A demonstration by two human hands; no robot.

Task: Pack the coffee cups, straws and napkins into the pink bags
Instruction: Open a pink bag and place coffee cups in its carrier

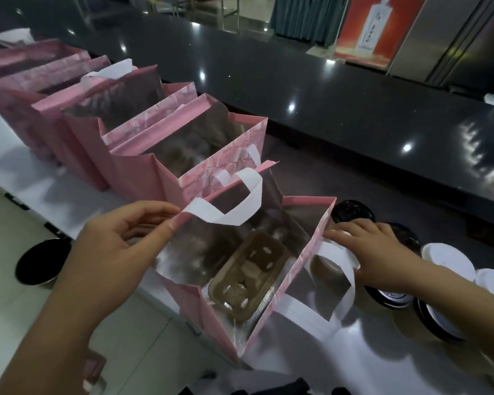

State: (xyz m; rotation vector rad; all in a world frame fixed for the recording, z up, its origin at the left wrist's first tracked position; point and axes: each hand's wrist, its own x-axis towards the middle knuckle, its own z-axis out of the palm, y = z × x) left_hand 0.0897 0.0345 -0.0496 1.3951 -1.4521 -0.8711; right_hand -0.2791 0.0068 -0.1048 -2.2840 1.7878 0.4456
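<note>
the left hand (pixel 111 246) pinches the near-left rim of the nearest pink bag (pixel 226 332) between thumb and fingertips, holding its mouth spread wide. the right hand (pixel 382 252) lies over the top of a coffee cup (pixel 340 269) just outside the bag's right wall, fingers curled down around its white lid; the cup shows through the gap of the bag's right handle (pixel 337 258). the other white handle (pixel 234 206) loops up from the left rim beside the left thumb.

inside this bag, on the silver lining, sits one brown cardboard cup tray (pixel 251 280) with two cup holes, both without cups.

to the right of the right hand stand more cups on the white bench (pixel 368 354): two with dark lids (pixel 351 212) behind the hand, one dark-rimmed cup under the wrist, another nearer the forearm, and two white lids (pixel 448 260) at the right edge. some are partly hidden by the arm, so the full count cannot be told.

behind the near bag a row of further pink bags (pixel 183 143) runs away to the left, at least four, all standing open; the farthest are blurred and hard to separate. no straws or napkins can be made out.

a dark round bin (pixel 40 263) stands on the floor below the left hand. a black glossy counter (pixel 354 89) runs behind the row.
</note>
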